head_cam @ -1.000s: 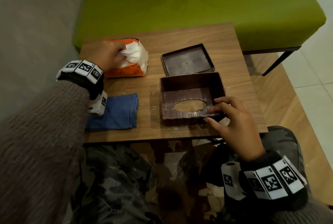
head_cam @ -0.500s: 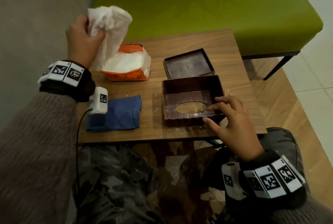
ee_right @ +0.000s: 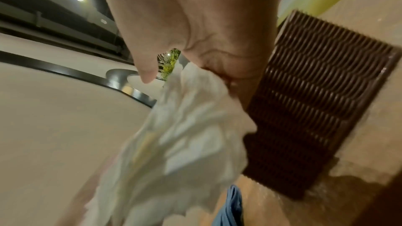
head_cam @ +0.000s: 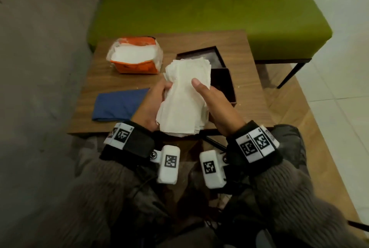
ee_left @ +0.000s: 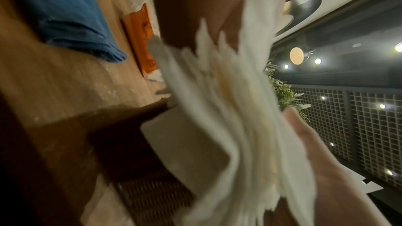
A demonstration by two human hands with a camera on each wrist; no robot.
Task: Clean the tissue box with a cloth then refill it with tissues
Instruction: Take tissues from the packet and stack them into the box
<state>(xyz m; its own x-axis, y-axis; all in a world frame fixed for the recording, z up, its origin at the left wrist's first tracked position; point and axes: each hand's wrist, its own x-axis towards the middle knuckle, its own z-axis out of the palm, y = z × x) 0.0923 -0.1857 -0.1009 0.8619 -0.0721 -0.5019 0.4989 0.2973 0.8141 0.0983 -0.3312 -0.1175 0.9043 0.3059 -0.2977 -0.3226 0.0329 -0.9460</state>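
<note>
A thick stack of white tissues [head_cam: 185, 96] hangs above the table's front, held between both hands. My left hand [head_cam: 159, 96] grips its left edge and my right hand [head_cam: 211, 98] holds the right side with the thumb on top. In the wrist views the tissues [ee_left: 228, 109] [ee_right: 185, 135] fan out between the palms. The brown ribbed tissue box [head_cam: 223, 86] [ee_right: 315, 100] stands open under and behind the stack, mostly hidden. Its flat dark lid [head_cam: 211, 53] lies just beyond. The folded blue cloth [head_cam: 119, 104] lies at the front left.
An opened orange tissue pack [head_cam: 135, 56], still holding white tissues, sits at the back left of the small wooden table [head_cam: 251, 80]. A green bench [head_cam: 199, 8] stands right behind the table. A grey wall is on the left, tiled floor on the right.
My left hand pulled a bundle of tissues up out of the orange pack and carried it to the middle. My right hand left the box rim and took the stack's right side.
</note>
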